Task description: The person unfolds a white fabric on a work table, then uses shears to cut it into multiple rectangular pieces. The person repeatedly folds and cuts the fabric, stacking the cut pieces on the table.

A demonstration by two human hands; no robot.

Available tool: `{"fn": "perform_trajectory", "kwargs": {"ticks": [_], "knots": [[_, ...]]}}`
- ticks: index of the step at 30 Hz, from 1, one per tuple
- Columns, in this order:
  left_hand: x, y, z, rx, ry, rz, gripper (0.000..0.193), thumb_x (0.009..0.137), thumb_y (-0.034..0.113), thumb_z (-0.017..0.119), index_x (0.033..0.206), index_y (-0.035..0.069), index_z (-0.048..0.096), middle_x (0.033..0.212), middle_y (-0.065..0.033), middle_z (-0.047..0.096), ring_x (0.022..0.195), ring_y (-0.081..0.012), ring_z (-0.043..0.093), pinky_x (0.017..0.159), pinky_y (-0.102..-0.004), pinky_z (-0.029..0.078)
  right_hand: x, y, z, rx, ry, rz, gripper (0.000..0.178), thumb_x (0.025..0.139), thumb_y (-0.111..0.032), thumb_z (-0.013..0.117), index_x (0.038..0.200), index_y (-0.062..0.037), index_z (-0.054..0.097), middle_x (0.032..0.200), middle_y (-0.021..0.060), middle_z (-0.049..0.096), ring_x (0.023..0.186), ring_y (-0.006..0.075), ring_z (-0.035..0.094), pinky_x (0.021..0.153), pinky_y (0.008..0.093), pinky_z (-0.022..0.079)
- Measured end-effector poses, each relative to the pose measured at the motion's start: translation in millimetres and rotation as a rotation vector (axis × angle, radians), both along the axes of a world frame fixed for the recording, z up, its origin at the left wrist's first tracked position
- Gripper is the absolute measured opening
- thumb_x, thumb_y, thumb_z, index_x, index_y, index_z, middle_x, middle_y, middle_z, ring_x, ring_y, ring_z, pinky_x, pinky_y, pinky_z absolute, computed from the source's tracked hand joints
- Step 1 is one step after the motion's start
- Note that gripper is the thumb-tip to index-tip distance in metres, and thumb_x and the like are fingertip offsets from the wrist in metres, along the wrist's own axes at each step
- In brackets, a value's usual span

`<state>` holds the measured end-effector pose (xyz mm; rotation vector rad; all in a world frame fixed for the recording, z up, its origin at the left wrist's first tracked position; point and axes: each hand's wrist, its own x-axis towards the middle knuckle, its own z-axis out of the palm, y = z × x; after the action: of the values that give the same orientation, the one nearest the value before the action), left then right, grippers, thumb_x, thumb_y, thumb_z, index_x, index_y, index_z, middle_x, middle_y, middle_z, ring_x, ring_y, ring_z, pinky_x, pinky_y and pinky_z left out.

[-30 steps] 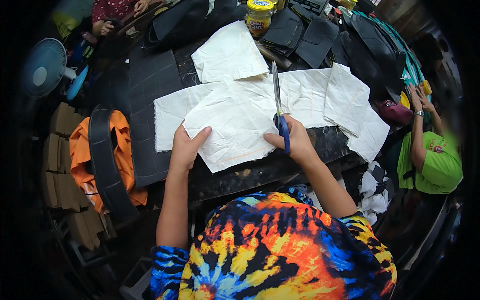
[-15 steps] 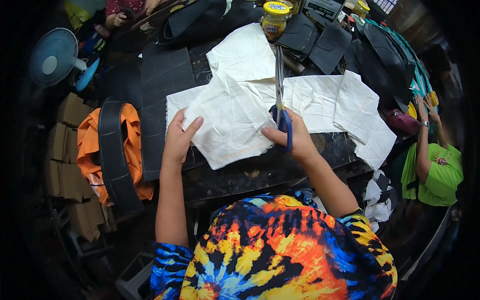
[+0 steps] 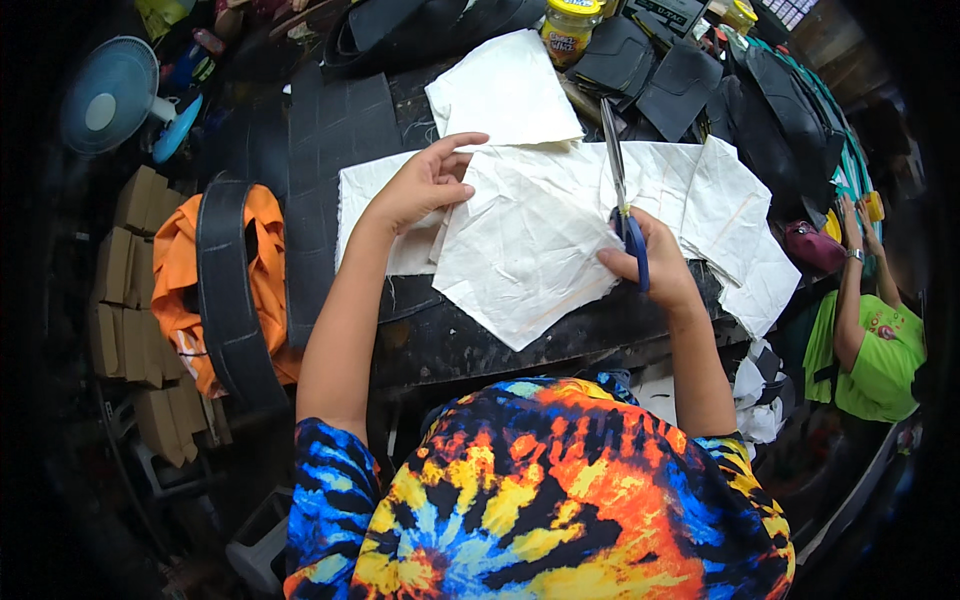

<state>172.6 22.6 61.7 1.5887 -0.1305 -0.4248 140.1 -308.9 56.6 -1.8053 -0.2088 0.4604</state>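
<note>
A creased white cloth piece (image 3: 520, 250) hangs slanted between my hands above the worktable. My left hand (image 3: 415, 195) is at its upper left edge, thumb in front and the curled fingers partly hidden by the cloth. My right hand (image 3: 662, 262) grips the blue handles of the scissors (image 3: 615, 165), whose blades point up and away from me and look nearly closed. My right thumb presses at the cloth's right corner. Underneath lie a long white cloth strip (image 3: 385, 180) and a folded white cloth (image 3: 735, 200) on the right. Farther back lies another white cloth (image 3: 505, 90).
A black sheet (image 3: 335, 130) and an orange cloth bundle (image 3: 270, 260) with a black strap are on the left, near a fan (image 3: 110, 95) and cardboard boxes (image 3: 125, 265). Jars (image 3: 568, 35) and black pieces (image 3: 680, 90) crowd the back. A person in green (image 3: 875, 340) is at right.
My right hand has moved right with the scissors and the cloth. My left hand has shifted up and right to the cloth's upper edge. The view has shifted slightly.
</note>
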Motion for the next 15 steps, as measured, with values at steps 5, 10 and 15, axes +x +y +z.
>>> {"fn": "perform_trajectory", "kwargs": {"ticks": [5, 10, 15], "knots": [[-4, -14, 0, 0.358, -0.169, -0.004, 0.068, 0.074, 0.0, 0.057, 0.137, 0.024, 0.06, 0.124, -0.0011, 0.067, 0.062, -0.0062, 0.041, 0.061, -0.0202, 0.045, -3, 0, -7, -0.115, 0.001, 0.003, 0.025, 0.076, -0.011, 0.076, 0.082, -0.0045, 0.053, 0.069, -0.0055, 0.045, 0.063, 0.0034, 0.041, 0.055, 0.0219, 0.036], [-30, -14, 18, 0.306, -0.264, -0.015, 0.072, 0.073, 0.007, 0.056, 0.144, 0.018, 0.052, 0.133, -0.0031, 0.062, 0.065, -0.0061, 0.042, 0.064, -0.0182, 0.042, -9, -5, -4, -0.145, -0.002, 0.051, 0.028, 0.075, -0.015, 0.078, 0.081, -0.0035, 0.053, 0.068, -0.0043, 0.046, 0.062, 0.005, 0.042, 0.055, 0.0234, 0.037], [-45, 14, 33, 0.366, -0.147, 0.006, 0.077, 0.071, 0.007, 0.057, 0.147, 0.012, 0.047, 0.144, -0.0042, 0.054, 0.071, -0.008, 0.047, 0.068, -0.0198, 0.043, 5, -29, 0, -0.451, -0.253, -0.016, 0.041, 0.076, -0.033, 0.08, 0.084, 0.0017, 0.06, 0.065, 0.0073, 0.057, 0.059, 0.0158, 0.051, 0.056, 0.0313, 0.042]]}}
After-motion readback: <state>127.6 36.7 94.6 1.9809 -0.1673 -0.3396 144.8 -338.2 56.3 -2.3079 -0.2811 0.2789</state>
